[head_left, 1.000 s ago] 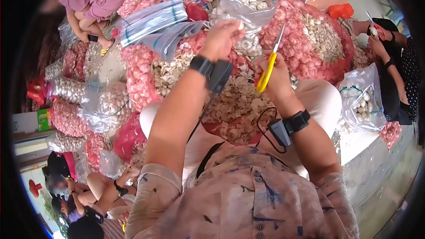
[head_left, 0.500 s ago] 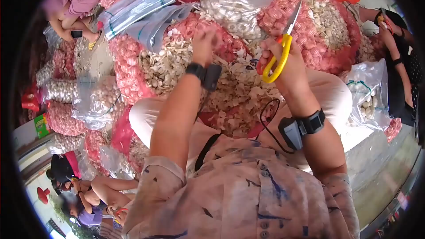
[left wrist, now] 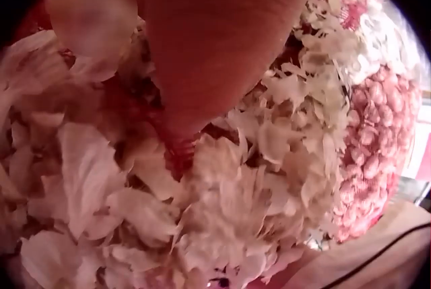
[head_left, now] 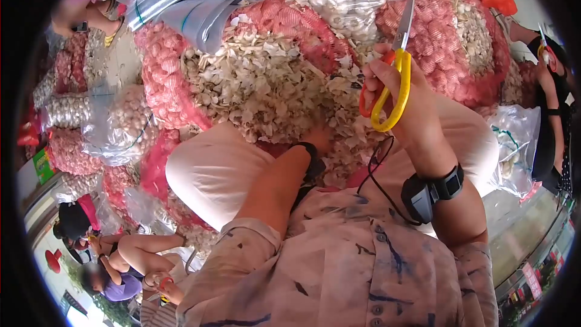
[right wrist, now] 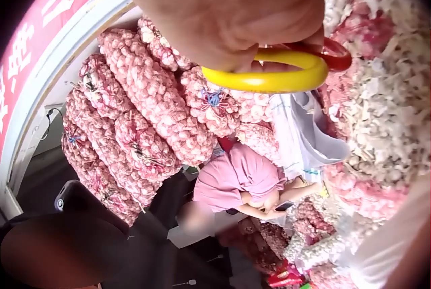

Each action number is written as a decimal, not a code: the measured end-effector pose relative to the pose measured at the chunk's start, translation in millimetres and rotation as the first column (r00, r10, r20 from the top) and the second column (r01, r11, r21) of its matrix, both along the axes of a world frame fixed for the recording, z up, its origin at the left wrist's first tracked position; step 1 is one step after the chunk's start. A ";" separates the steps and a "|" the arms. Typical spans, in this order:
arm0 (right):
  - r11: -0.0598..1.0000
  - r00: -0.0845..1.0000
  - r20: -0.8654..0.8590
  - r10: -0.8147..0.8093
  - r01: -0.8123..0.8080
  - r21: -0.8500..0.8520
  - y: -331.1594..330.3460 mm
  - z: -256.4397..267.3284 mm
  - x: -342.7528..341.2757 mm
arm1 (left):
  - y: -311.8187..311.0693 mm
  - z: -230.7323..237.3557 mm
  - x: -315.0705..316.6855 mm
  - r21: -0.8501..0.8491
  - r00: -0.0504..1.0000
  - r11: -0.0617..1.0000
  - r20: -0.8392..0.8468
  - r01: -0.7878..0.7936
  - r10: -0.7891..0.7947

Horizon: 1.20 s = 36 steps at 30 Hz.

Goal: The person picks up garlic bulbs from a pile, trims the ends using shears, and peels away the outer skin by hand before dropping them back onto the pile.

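Observation:
My right hand [head_left: 419, 109] grips a pair of scissors [head_left: 404, 57] with one yellow and one red handle loop, the blades pointing away from me. In the right wrist view, the yellow loop [right wrist: 269, 83] shows below the palm. Lower down, between the knees, my left hand [head_left: 322, 137] reaches into a heap of dry garlic skins and stalk trimmings [head_left: 260, 79]. Papery skins [left wrist: 94, 181] surround this hand in the left wrist view, and its fingers are hidden among them; I cannot tell whether it holds anything.
Red mesh sacks of garlic [head_left: 417, 42] flank the heap. A clear plastic bag of garlic bulbs [head_left: 339, 0] stands beyond it. Flat plastic bags [head_left: 212, 9] lie at the upper left, and another clear bag [head_left: 514, 145] sits by the right knee. Other people sit around, one holding scissors [head_left: 544, 48].
My left hand, earlier up near the clear bag with a pale garlic bulb at its fingertips, has come down and back into the skins. The scissors stay in my right hand, their blades turned more upright.

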State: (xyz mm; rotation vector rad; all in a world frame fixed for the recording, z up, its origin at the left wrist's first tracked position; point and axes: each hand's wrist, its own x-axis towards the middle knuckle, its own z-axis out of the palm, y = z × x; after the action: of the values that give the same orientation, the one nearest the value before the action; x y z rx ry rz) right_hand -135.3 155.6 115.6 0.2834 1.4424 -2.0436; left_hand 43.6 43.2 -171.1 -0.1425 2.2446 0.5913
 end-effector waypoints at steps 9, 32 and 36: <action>0.999 0.999 0.019 0.038 -0.037 -0.019 -21.3 -4.2 0.2 | -8.7 9.0 -21.2 0.188 0.785 0.975 0.584 0.119 -0.208; 0.997 0.995 0.098 0.024 -0.031 0.077 7.2 -4.9 -4.8 | -49.5 -25.2 -30.0 -0.056 0.991 0.990 -0.042 -0.129 0.126; 0.995 0.995 0.081 0.063 -0.069 0.070 8.5 -7.4 -3.8 | -54.7 -31.1 -35.0 0.164 0.886 0.888 -0.115 -0.429 0.450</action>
State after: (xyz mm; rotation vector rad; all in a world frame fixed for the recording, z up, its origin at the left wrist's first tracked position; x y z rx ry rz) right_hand -139.1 164.1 108.2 0.3381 1.4609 -1.9093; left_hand 8.6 -11.5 -202.1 -0.5696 2.3184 1.0243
